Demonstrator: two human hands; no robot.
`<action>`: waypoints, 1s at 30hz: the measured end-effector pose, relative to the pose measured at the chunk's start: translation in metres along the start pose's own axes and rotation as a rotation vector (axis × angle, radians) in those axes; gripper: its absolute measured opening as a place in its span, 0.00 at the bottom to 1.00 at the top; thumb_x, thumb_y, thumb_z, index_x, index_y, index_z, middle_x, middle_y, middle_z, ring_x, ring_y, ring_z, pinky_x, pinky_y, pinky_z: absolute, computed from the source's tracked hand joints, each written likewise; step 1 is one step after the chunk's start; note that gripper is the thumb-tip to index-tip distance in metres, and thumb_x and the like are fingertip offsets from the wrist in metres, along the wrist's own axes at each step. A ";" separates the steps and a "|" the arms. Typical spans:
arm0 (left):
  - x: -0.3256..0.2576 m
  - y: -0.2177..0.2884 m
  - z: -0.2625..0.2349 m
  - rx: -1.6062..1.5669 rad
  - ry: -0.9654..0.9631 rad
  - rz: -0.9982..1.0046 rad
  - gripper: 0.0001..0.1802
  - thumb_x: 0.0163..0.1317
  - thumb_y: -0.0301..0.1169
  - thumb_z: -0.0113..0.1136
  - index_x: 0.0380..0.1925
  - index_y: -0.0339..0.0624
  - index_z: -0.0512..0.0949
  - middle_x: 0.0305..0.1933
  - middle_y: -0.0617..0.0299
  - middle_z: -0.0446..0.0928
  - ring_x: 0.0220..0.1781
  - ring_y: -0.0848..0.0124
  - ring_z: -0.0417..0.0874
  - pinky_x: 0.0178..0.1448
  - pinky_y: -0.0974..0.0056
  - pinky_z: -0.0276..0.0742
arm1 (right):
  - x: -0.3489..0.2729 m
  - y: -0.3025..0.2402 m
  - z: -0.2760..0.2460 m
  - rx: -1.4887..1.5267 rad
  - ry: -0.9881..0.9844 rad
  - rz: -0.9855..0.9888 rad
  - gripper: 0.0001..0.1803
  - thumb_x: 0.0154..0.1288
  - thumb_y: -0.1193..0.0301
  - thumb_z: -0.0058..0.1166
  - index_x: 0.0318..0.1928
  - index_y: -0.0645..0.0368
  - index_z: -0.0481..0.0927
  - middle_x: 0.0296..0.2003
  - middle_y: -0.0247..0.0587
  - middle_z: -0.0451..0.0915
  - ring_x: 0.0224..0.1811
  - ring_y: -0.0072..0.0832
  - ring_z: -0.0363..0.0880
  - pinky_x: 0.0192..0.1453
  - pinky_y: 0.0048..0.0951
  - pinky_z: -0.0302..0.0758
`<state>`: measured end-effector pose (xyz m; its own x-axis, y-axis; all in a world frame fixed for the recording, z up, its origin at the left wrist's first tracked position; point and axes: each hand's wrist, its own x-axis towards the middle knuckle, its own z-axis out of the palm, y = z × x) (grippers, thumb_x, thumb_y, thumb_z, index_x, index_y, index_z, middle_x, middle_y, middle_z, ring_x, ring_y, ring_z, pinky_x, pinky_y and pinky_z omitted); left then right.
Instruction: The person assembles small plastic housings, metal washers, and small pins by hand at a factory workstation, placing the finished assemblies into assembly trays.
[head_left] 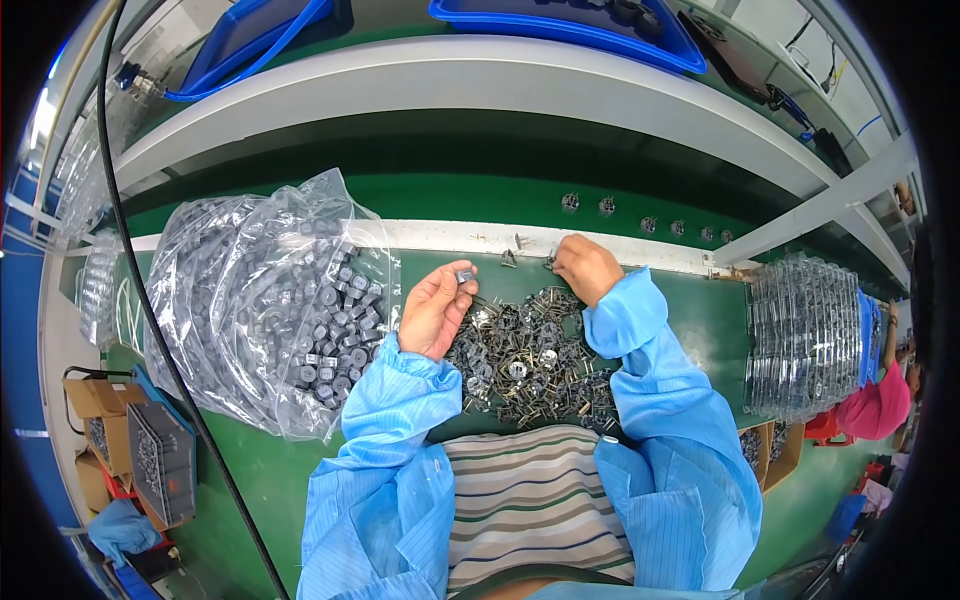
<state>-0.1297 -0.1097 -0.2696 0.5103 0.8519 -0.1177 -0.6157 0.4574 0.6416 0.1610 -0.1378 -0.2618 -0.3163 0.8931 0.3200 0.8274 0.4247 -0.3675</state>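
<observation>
My left hand [436,312] is closed, pinching a small grey block-like part [464,276] between thumb and fingertips. To its right, my right hand [588,268] is also closed, its fingertips on a small dark metal piece [549,262] beside the white strip [450,236]. Below both hands lies a heap of small metal pieces with prongs [530,365]. Left of my left hand, a clear plastic bag [215,300] holds many grey knob-like parts [345,335] at its mouth. One small pronged piece [508,259] stands between my hands, near the strip.
Behind the strip, several small pieces [607,206] stand in a row on green. Clear plastic trays [803,335] are stacked at the right. Overhead runs a grey shelf beam [480,85] bearing blue trays [570,18]. A black cable [150,295] hangs across the left side.
</observation>
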 end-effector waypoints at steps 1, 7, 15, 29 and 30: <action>0.000 0.000 -0.001 -0.012 0.000 -0.003 0.18 0.75 0.32 0.56 0.57 0.31 0.75 0.57 0.55 0.79 0.46 0.72 0.79 0.48 0.73 0.76 | -0.002 0.000 0.001 0.010 -0.024 0.011 0.05 0.55 0.75 0.64 0.31 0.60 0.80 0.36 0.44 0.78 0.45 0.44 0.79 0.47 0.42 0.79; -0.002 0.002 -0.006 -0.171 -0.088 -0.063 0.12 0.74 0.31 0.59 0.50 0.34 0.79 0.53 0.54 0.81 0.45 0.72 0.80 0.47 0.72 0.76 | 0.004 -0.002 -0.006 0.201 0.014 0.251 0.08 0.57 0.71 0.67 0.34 0.61 0.83 0.38 0.43 0.80 0.44 0.45 0.81 0.48 0.42 0.79; -0.003 0.002 0.006 -0.079 -0.063 -0.002 0.06 0.72 0.28 0.60 0.43 0.38 0.79 0.52 0.52 0.81 0.50 0.67 0.82 0.53 0.65 0.80 | 0.036 -0.066 -0.007 0.956 0.031 0.203 0.04 0.61 0.78 0.65 0.37 0.62 0.85 0.34 0.41 0.83 0.38 0.31 0.84 0.41 0.31 0.79; -0.007 -0.009 0.011 0.400 0.001 0.228 0.18 0.62 0.11 0.59 0.53 0.29 0.78 0.53 0.53 0.82 0.55 0.70 0.83 0.62 0.65 0.80 | 0.045 -0.100 -0.009 0.312 0.319 -0.151 0.11 0.52 0.78 0.69 0.34 0.62 0.78 0.31 0.42 0.77 0.36 0.42 0.78 0.38 0.39 0.76; -0.007 -0.009 0.011 0.430 0.030 0.207 0.18 0.62 0.10 0.59 0.53 0.29 0.78 0.53 0.53 0.82 0.55 0.70 0.83 0.61 0.66 0.79 | 0.044 -0.101 -0.009 0.304 0.303 -0.166 0.12 0.51 0.78 0.69 0.34 0.62 0.77 0.31 0.42 0.77 0.36 0.41 0.78 0.38 0.39 0.76</action>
<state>-0.1213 -0.1225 -0.2660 0.3819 0.9238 0.0283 -0.3956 0.1357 0.9084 0.0677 -0.1423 -0.2023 -0.2459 0.7447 0.6204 0.5885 0.6233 -0.5149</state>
